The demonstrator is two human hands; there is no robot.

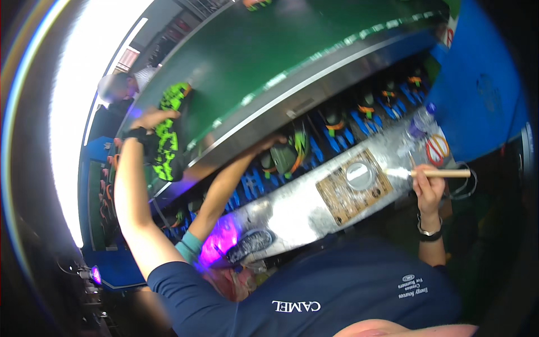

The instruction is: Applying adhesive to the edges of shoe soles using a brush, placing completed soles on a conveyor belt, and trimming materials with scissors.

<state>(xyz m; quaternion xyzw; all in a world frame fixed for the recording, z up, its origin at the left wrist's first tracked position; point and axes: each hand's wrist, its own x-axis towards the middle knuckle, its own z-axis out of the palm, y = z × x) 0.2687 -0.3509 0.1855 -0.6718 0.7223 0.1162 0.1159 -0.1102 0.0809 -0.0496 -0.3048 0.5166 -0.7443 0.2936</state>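
Note:
My left hand [149, 119] reaches over the green conveyor belt [236, 73], its fingers closed around a black shoe sole with bright green patches [167, 140]. In my right hand [428, 188] is a brush with a pale wooden handle [449, 174]; its light bristles point left, toward a round clear dish [360, 176]. That dish sits on a brown patterned board [339, 196] on the metal shelf [292, 208]. A co-worker's arm in a teal sleeve [191, 247] stretches between my left arm and the shelf. The co-worker's hand [269, 143] is beside a dark green shoe [283, 159].
Several shoes with orange and green parts [366, 109] stand on blue holders below the belt. A purple-capped bottle [420, 122] and red-and-yellow-handled scissors [437, 149] are at the shelf's right end. A dark oval tray [250, 245] lies at its left. Another person [120, 90] is across the belt.

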